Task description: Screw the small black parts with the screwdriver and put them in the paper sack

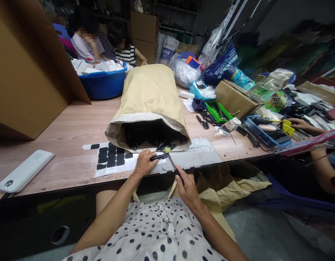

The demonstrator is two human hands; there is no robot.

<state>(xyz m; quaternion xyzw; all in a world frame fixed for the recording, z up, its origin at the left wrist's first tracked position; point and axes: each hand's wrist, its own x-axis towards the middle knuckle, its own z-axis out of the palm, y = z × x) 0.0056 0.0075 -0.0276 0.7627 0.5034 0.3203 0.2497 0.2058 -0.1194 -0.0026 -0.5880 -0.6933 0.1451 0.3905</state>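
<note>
My left hand (145,163) pinches a small black plastic piece (158,157) at the table's front edge. Closed around the handle of a thin dark rod-like tool (172,162) is my right hand (186,188). The tool's far end meets the black piece beside a small yellow-green round thing (167,149), whose kind I cannot make out. Just beyond both hands lies a large kraft paper sack (149,90), its mouth towards me, with black parts in its shadowed inside. A white sheet of black rounded stickers (124,168) lies left of my left hand.
A white power bank-like block (26,170) lies at left, near a cardboard box (34,72). Behind stands a blue basin (102,85). To the right are a green tray (218,111), a clear bottle (229,127) and a co-worker's hand (298,124). Two people sit behind.
</note>
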